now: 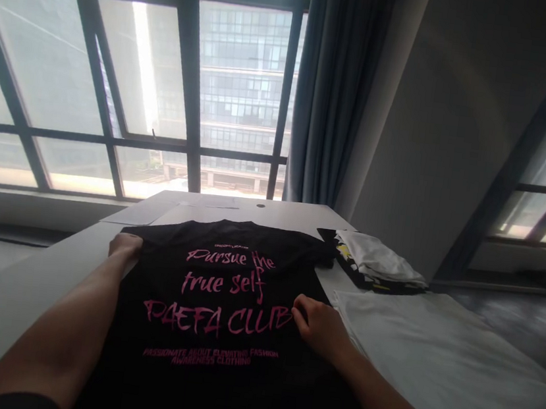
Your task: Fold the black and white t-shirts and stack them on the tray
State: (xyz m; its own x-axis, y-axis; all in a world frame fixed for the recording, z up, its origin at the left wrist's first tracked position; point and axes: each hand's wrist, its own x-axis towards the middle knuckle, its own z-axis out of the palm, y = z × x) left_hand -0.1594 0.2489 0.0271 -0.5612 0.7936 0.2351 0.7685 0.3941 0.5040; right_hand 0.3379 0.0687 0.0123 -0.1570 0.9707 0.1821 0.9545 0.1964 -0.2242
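A black T-shirt (210, 389) with pink lettering lies spread out on the white table (296, 213), its collar toward the window. At the sleeve on the left, my left hand (125, 246) is closed on the cloth near the shoulder. My right hand (318, 324) rests on the right part of the shirt beside the large printed words, its fingers curled in and closed on the fabric. The fingertips of both hands are partly hidden. Past my right hand, the other sleeve (323, 253) lies on the table.
To the right, folded white cloth (380, 261) sits on a black and yellow patterned garment (345, 266). Nearer, a large white cloth (443, 358) covers the right side. Flat sheets (139, 215) lie at the far left of the table. A curtain (327, 105) hangs beside the window.
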